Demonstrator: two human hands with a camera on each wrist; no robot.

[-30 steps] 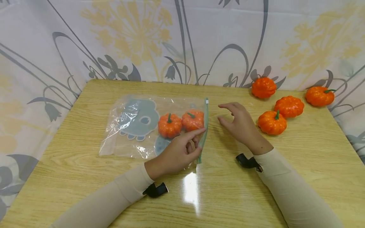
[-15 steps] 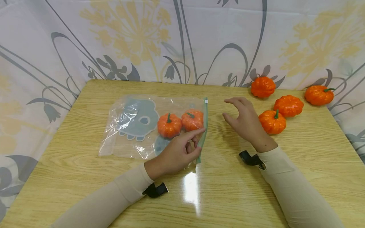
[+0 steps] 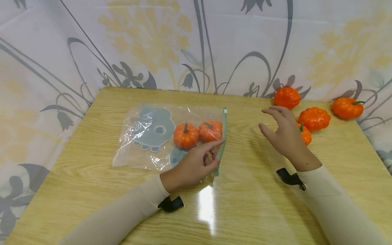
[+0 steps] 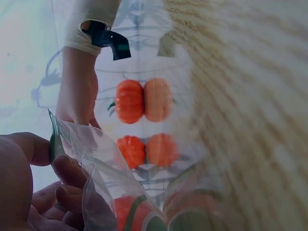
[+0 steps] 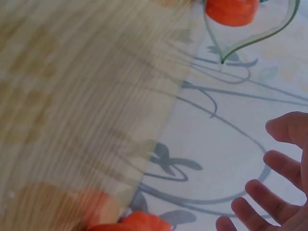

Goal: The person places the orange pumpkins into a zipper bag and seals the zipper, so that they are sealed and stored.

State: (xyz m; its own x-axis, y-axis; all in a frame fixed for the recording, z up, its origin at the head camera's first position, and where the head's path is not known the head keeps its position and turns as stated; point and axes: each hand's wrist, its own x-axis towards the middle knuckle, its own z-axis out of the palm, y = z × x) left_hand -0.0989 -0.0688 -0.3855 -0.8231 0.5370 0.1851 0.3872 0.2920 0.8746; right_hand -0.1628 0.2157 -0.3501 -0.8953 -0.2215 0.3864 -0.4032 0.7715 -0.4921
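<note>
Six small orange pumpkins are in view: two in a bag and four on the table. The one clear plastic bag (image 3: 125,154) lies flat on the left half of the wooden table (image 3: 251,217), its mouth facing right. Inside, close to the mouth, a left pumpkin (image 3: 186,136) and a right pumpkin (image 3: 211,129) sit side by side, each with a green stem. The mouth is edged by a green strip (image 3: 225,126) with a small white tab (image 3: 225,111) at its far end; in the right wrist view the strip bows apart. A blue-grey cartoon creature (image 3: 153,122) with one eye is printed on the bag.

The left hand (image 3: 194,165) holds the bag at the near part of its mouth, index finger stretched along to the strip and the other fingers bent. The right hand (image 3: 288,136) is over the table to the right of the bag, thumb and fingers spread wide in a loose curve.

The four other pumpkins are at the right: a far pumpkin (image 3: 287,97) by the patterned cloth (image 3: 239,34), a middle pumpkin (image 3: 314,119), a far-right pumpkin (image 3: 348,108), and a near pumpkin (image 3: 306,135) partly hidden by the right hand; whether they touch cannot be told.
</note>
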